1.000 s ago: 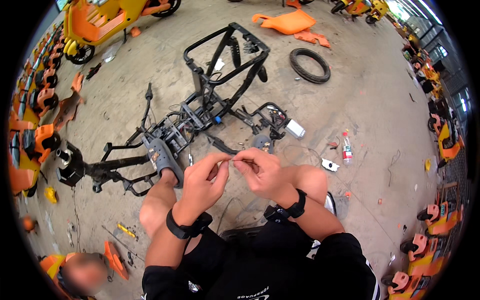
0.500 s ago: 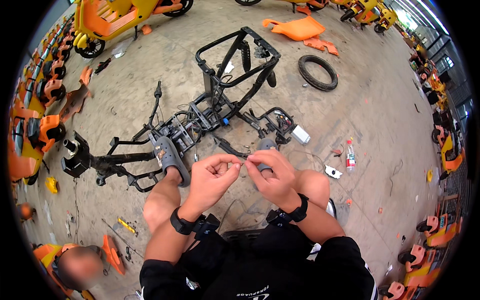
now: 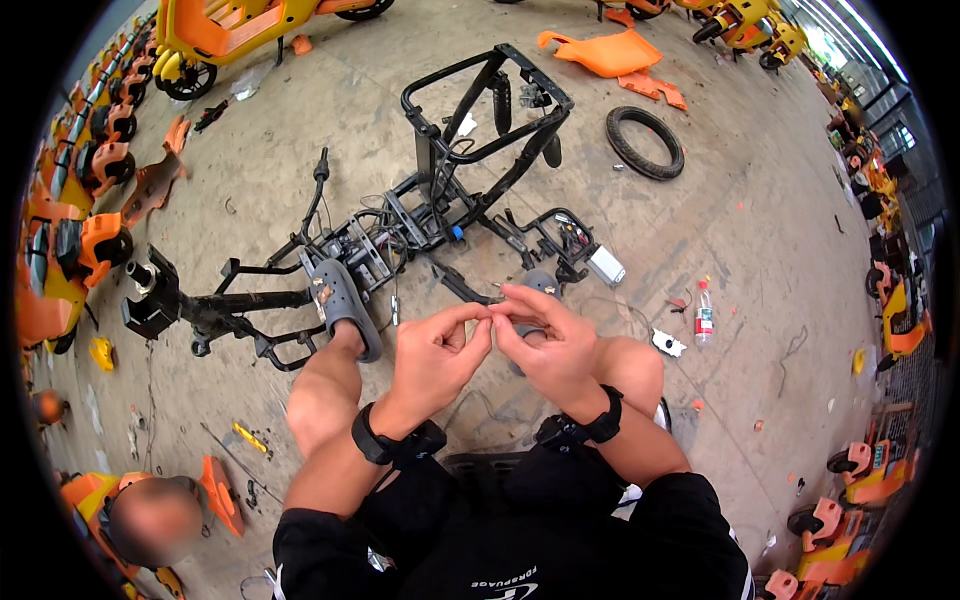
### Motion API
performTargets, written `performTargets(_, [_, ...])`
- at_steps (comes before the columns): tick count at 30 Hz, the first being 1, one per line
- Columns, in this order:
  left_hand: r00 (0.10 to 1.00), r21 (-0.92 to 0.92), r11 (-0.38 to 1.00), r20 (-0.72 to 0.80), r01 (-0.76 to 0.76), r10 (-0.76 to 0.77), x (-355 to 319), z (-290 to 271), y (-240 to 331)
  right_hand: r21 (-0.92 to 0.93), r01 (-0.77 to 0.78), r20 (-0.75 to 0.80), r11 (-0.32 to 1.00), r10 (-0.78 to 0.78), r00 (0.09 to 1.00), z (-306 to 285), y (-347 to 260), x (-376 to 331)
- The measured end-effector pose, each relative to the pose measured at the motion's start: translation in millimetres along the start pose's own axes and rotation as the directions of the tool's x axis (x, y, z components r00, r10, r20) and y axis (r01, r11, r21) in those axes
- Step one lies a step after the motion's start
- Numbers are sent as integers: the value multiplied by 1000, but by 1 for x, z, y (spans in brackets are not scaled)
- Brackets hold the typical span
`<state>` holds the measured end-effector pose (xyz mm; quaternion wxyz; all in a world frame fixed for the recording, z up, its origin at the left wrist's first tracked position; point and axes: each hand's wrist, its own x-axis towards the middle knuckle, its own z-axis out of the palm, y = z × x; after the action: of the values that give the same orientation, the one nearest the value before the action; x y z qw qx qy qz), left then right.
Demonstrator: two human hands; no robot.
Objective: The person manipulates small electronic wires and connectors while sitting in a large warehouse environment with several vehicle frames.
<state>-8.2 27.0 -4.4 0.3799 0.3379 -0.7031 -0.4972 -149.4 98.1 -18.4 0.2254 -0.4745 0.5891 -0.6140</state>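
My left hand (image 3: 437,357) and my right hand (image 3: 547,342) meet fingertip to fingertip above my knees. Thumb and forefinger of each are pinched together. Whatever is between them is too small or hidden to name. Beyond the hands, a stripped black scooter frame (image 3: 250,299) lies across the floor, with a rectangular rear rack (image 3: 415,110) standing up and loose wiring at its middle. My left foot, in a grey clog (image 3: 342,305), is beside the frame tube. A small black bracket with a silver-white box (image 3: 606,266) lies just past my right foot.
To the right lie a tyre (image 3: 645,143), a clear bottle with a red label (image 3: 704,316) and a white plate-like part (image 3: 668,343). Orange panels (image 3: 610,54) are at the back. Yellow-orange scooters (image 3: 225,40) line the sides. A person (image 3: 155,522) is at lower left.
The hands have drawn closer, so their pinched fingertips now touch. The whole scene has shifted slightly in view as my head moved.
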Motion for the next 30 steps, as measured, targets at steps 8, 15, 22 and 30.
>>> performTargets(8, [999, 20, 999, -3, -40, 40, -3, 4, 0, 195, -102, -26, 976, 109, 994, 2, 4, 1])
performTargets(15, [996, 111, 991, -31, -77, 81, -2, -4, -2, 196, -95, 119, 976, 73, 990, -1, 6, 3])
performTargets(22, [984, 290, 941, 1, -173, 181, -1, 2, -10, 6, -186, 274, 982, 178, 945, -16, 15, 12])
performTargets(30, [984, 264, 953, 136, -150, 117, -1, 8, -10, -186, 80, 319, 979, -17, 947, -25, 19, 13])
